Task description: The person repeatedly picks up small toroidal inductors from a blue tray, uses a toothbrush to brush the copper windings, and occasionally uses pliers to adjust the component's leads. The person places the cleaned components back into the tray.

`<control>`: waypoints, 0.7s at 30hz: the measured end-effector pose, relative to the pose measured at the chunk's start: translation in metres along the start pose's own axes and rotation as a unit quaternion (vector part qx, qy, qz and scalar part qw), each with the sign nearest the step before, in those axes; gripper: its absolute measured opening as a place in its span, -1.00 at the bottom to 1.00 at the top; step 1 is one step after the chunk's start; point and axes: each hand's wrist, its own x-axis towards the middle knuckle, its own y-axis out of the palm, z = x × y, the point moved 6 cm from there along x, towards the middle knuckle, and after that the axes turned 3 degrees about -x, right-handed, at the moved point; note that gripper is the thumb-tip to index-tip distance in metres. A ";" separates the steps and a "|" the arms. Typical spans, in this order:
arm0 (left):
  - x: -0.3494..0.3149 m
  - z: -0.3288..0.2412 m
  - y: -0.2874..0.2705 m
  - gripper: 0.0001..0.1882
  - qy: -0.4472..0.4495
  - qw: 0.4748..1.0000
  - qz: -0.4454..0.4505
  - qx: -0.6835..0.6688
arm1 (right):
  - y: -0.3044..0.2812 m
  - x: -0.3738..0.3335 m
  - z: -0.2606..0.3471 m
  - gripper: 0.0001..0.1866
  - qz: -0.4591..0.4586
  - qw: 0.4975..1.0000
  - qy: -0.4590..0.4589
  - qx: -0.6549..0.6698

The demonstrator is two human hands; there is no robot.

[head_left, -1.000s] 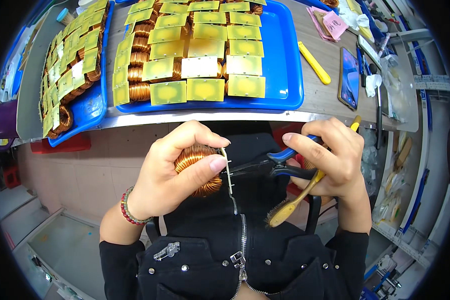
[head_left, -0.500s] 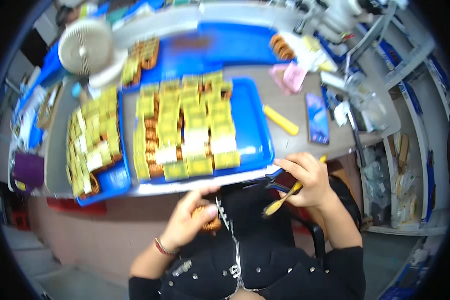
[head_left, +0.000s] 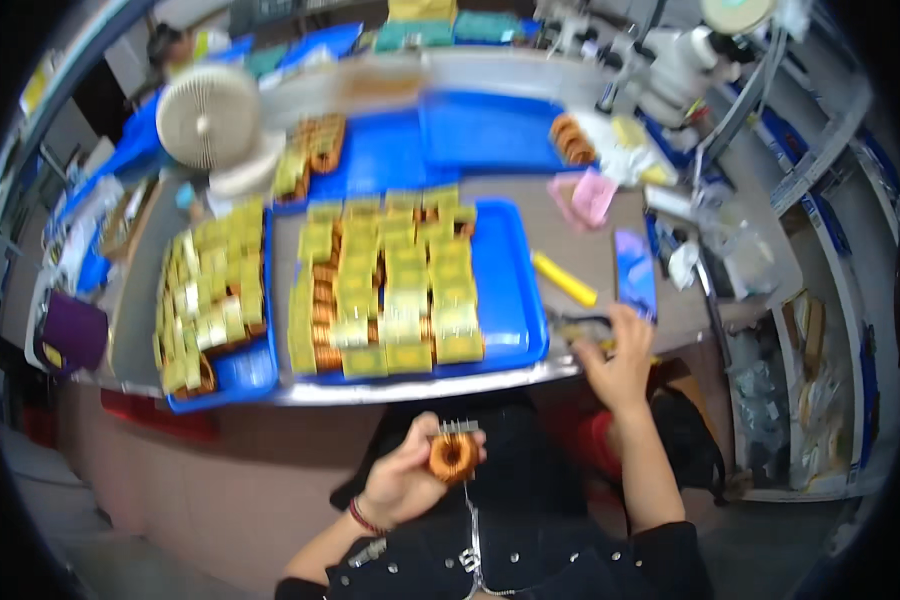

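My left hand point(head_left: 410, 472) is closed round the side of a ring-shaped copper coil point(head_left: 454, 456), held over my lap with its hole facing up at me. A grey strip with several thin pins point(head_left: 457, 428) sits along the coil's far edge. My right hand point(head_left: 618, 362) is at the table's front edge, fingers bent, somewhat blurred. Slivers of a yellow-handled brush point(head_left: 607, 345) show between and beside its fingers; the bristle end is hidden. Dark-handled pliers point(head_left: 582, 321) lie against its fingertips, beside the blue tray.
A blue tray point(head_left: 526, 290) carries rows of yellow-taped coils point(head_left: 400, 270); a second tray point(head_left: 260, 375) holds more on the left. A yellow tube point(head_left: 565, 278), a phone point(head_left: 635, 270), a pink cloth point(head_left: 585, 198) and a fan point(head_left: 208, 117) also stand or lie on the table.
My right hand has moved forward to the table edge with the brush. My left hand has shifted right and turned the coil, so its hole and pinned strip now show.
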 end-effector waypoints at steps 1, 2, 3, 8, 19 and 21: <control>0.001 0.001 0.006 -0.76 0.015 1.000 -0.002 -0.009 | -0.011 -0.004 -0.002 -0.44 -0.038 0.999 -0.007 0.007; 0.004 0.003 0.001 -0.64 0.009 0.997 0.055 -0.054 | -0.018 -0.010 -0.012 -0.63 -0.029 0.997 0.046 0.054; 0.003 0.007 -0.004 -0.57 -0.006 0.997 0.046 -0.067 | -0.034 -0.016 0.003 -0.80 -0.020 0.981 0.107 0.159; -0.014 0.027 -0.011 -0.53 0.031 0.996 0.018 -0.081 | -0.056 -0.075 0.106 -0.88 -0.046 0.955 -0.212 0.201; -0.019 0.020 -0.017 -0.52 0.086 0.995 0.022 -0.047 | -0.034 -0.086 0.130 -0.86 0.023 0.953 -0.266 0.144; -0.022 0.015 -0.021 -0.52 0.108 0.994 0.021 -0.027 | -0.042 -0.069 0.107 -0.81 -0.005 0.985 -0.156 0.075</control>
